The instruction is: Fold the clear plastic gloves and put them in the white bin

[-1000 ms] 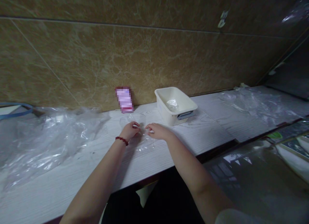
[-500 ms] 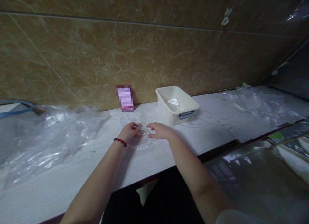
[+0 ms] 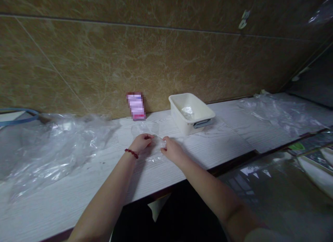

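Between my hands, just above the pale wood-grain tabletop (image 3: 166,177), is a piece of clear plastic film (image 3: 156,150), perhaps a small bag. My left hand (image 3: 142,143), with a dark red bead bracelet at the wrist, pinches its left side. On the right side, my right hand (image 3: 171,150) grips the film between thumb and fingers. Another transparent piece (image 3: 142,127) lies flat just beyond my left hand; its outline is faint. Behind my right hand stands a cream plastic tub (image 3: 180,122) with a grey handle clip and a crinkled clear packet (image 3: 187,111) inside.
A phone (image 3: 136,106) with a blurred-out screen leans on the brown marbled wall (image 3: 156,61). Crumpled clear plastic sheeting (image 3: 59,151) covers the left of the table. More plastic (image 3: 278,111) lies at the far right. A blue loop (image 3: 31,117) rests at the left edge.
My right hand has closed from a spread thumb and fingers to a pinch on the film's right side. My left hand has shifted slightly and keeps its hold.
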Demonstrator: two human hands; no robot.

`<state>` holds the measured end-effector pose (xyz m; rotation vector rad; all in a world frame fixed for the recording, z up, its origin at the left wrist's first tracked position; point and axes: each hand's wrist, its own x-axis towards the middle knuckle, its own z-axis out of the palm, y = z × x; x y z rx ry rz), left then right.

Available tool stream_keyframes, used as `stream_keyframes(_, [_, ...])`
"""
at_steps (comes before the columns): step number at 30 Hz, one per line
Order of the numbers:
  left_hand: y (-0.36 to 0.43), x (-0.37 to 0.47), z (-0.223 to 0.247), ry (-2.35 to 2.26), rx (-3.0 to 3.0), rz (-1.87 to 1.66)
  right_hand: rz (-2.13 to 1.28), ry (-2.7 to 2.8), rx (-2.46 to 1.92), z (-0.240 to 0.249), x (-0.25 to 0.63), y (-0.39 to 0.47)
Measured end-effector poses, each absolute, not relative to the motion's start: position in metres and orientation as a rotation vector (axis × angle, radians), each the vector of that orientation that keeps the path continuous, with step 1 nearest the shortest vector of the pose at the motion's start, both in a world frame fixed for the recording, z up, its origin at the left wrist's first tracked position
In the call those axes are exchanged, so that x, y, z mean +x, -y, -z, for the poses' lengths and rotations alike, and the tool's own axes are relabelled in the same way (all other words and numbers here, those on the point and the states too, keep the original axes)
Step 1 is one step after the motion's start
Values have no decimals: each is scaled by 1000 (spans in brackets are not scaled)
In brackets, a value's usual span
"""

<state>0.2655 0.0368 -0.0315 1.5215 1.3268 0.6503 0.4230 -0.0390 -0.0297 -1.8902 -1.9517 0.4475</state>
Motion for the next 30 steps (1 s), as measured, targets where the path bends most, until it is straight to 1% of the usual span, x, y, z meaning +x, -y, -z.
stream_keyframes(7, [-37, 265, 30, -1403, 1574, -643, -451, 1872, -1956, 29, 419, 53])
stream_keyframes(10, [-35, 265, 24, -1454, 1705, -603, -459, 1879, -1980, 29, 420, 60])
stream_keyframes(14, [-32, 265, 18, -1481, 1848, -559, -384, 1913, -2039, 25, 418, 73])
stream_keyframes(20, [-32, 263, 19, -1498, 2065, -529, -328, 2005, -2064, 19, 418, 78])
stream_keyframes(25, [-35, 260, 21, -1561, 2153, -398, -185, 2130, -1998, 15, 420, 78])
stream_keyframes(30, [-36, 260, 20, -1571, 2170, -386, -34, 2280, -1823, 14, 421, 77])
